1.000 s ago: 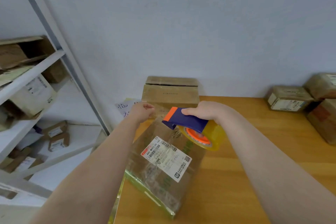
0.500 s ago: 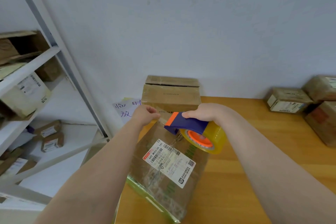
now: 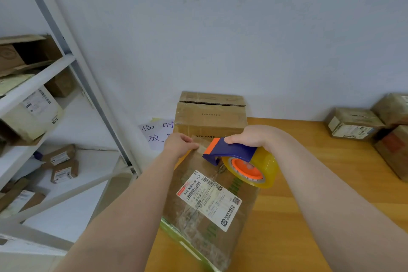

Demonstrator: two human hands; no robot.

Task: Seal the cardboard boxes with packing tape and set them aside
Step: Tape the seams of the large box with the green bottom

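Note:
A long cardboard box [image 3: 198, 223] with a white shipping label [image 3: 208, 200] lies on the wooden table [image 3: 298, 216], glossy with tape. My left hand [image 3: 180, 144] grips its far left corner, fingers curled over the edge. My right hand [image 3: 249, 137] holds a blue and orange tape dispenser [image 3: 229, 153] with a yellowish roll [image 3: 265, 168], resting on the box's far top end. Behind it stands a second cardboard box [image 3: 212, 115] whose top flaps show a gap.
A white metal shelf rack [image 3: 72, 86] with several small parcels fills the left. More taped parcels [image 3: 353, 123] sit at the table's far right by the wall. A handwritten paper note [image 3: 154, 134] hangs on the wall.
The view has shifted slightly, and the dispenser has slid a little along the box top toward me. My left hand keeps its hold on the box's far corner.

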